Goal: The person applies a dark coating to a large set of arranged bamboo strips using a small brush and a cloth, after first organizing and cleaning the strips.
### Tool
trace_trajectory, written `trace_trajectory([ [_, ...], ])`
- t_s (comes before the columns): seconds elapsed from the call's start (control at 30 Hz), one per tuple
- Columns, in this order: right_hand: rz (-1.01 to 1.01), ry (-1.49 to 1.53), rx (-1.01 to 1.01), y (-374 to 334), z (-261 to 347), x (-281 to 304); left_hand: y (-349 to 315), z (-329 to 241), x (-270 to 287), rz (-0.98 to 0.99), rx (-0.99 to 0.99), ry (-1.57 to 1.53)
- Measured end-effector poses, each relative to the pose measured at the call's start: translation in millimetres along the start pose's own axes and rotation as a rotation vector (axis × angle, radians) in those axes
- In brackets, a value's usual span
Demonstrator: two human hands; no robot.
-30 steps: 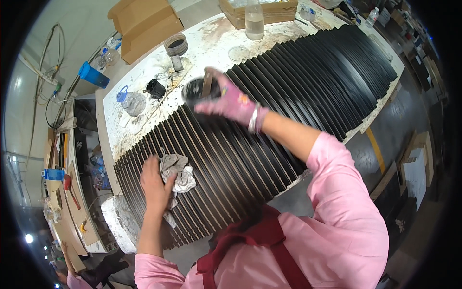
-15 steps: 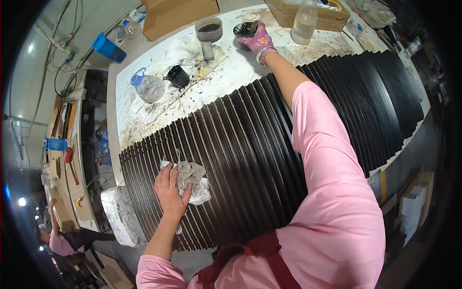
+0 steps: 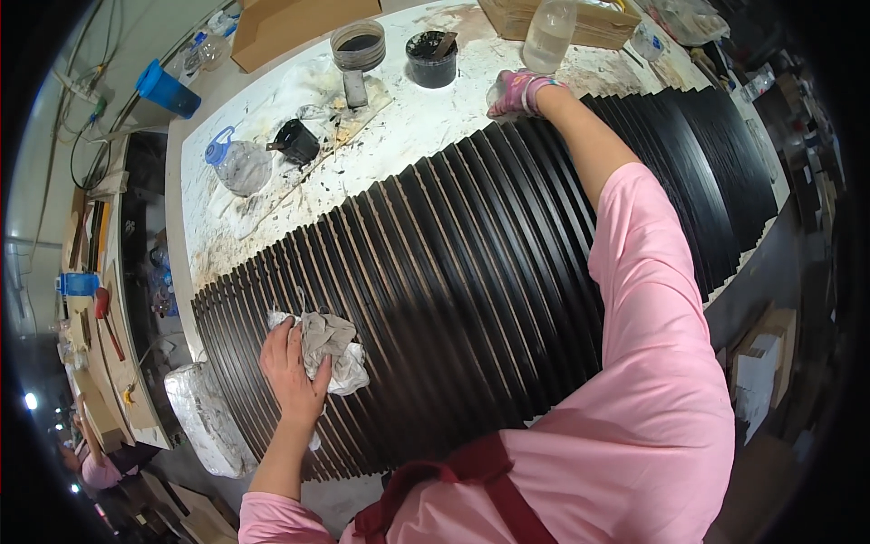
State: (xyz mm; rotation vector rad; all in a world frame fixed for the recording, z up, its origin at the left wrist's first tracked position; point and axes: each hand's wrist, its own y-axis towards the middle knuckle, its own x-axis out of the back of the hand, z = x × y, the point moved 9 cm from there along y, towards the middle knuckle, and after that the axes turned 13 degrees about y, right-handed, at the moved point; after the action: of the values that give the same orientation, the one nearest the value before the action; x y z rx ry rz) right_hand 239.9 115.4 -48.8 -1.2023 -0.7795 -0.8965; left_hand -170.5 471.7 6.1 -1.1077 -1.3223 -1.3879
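Observation:
My bare left hand [image 3: 292, 372] holds a crumpled grey-white rag [image 3: 328, 340] down on a row of long dark slats [image 3: 480, 272], its thumb and fingers around one edge. My right hand [image 3: 521, 93], in a pink patterned glove, is at the slats' far edge on the stained white tabletop [image 3: 471, 118]. Its fingers curl over something greyish that I cannot make out. To its left stands a black tub [image 3: 430, 65] of dark stuff, with a flat wooden stick [image 3: 444, 45] in it. A clear bottle [image 3: 548, 36] of liquid is just behind my right hand.
Farther left are a ridged jar [image 3: 357, 45] of dark liquid, a small black cup [image 3: 296, 142] and a clear jug [image 3: 240, 165] with a blue lid. A blue bottle [image 3: 168, 89] stands near the far-left corner. A white wrapped block [image 3: 208, 422] adjoins the slats' left end.
My right hand has let go of the black tub and moved right and nearer. The rag and my left hand stay on the slats. The whole view has shifted slightly.

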Motion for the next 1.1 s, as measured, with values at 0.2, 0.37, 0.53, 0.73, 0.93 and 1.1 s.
trace_trajectory([
  [0.2, -0.022, 0.165, 0.058, 19, -8, 2, -1, 3, -3, 0.0, 0.004, 0.002],
  [0.37, -0.689, 0.486, 0.228, 4, 13, 92, 3, 0, -4, 0.0, 0.002, 0.001],
  [0.53, -0.761, 0.31, 0.465, -10, 115, 112, -4, 5, 4, 0.016, 0.02, -0.033],
  [0.73, -0.495, -0.597, 0.495, 63, 128, 33, 10, 0, 12, 0.002, 0.012, -0.057],
  [0.93, -0.471, -0.077, 0.409, 35, 143, 42, 0, 8, 11, -0.001, 0.028, -0.066],
  [1.1, -0.703, -0.126, 0.473, 22, 138, 36, -2, 10, 11, -0.03, 0.037, -0.078],
])
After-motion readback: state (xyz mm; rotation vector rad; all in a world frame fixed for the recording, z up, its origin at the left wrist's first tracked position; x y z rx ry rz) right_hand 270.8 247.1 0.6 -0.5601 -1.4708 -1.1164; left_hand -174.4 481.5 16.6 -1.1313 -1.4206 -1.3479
